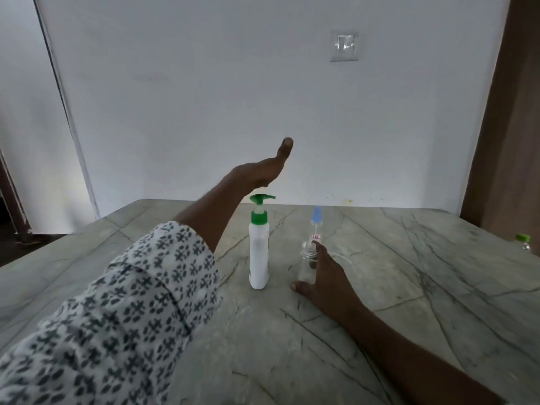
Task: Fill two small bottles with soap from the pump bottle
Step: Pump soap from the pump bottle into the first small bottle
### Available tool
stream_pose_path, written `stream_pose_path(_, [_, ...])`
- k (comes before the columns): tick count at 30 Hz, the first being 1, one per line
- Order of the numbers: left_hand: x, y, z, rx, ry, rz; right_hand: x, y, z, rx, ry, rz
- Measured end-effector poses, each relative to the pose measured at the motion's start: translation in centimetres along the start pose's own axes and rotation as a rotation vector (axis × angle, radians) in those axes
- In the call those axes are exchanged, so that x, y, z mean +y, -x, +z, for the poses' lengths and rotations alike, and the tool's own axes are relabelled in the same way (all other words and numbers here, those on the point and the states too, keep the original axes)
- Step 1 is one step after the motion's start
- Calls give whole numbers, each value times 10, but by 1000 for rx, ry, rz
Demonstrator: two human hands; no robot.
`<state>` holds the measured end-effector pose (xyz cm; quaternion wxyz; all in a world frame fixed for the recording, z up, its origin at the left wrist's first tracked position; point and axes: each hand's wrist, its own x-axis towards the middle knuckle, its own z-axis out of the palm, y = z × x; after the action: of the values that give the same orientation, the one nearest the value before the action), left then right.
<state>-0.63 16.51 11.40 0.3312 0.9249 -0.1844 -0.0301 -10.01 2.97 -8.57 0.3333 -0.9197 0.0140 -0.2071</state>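
Note:
A white pump bottle (259, 252) with a green pump head stands upright on the marble table (409, 287). My left hand (263, 171) hovers flat just above the pump head, fingers apart, holding nothing. To the right of the pump bottle, my right hand (324, 276) grips a small clear bottle (306, 264) with an uncapped threaded neck; the bottle stands on the table. Behind it stands a second small clear bottle (316, 226) with a blue cap and a small label.
A light wall with a switch plate (344, 45) rises behind the table's far edge. A wooden panel (511, 141) stands at the right. A green-capped bottle (524, 242) peeks in at the right edge.

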Motion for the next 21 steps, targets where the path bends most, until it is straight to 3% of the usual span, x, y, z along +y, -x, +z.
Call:
stream_pose_path(6, [-5,-1,27,19,-140,33,-4,2,-1,16,-19,11])
stream_pose_path(10, [-4,-4,18,-33,9,-24,-6,2,-6,23,-86,51])
stream_pose_path(17, [-6,-1,20,-102,12,-28,-17,-3,-14,89,-126,17])
stream_pose_path(21, [-9,-10,19,-49,13,-107,-43,-27,-25,142,-132,-27])
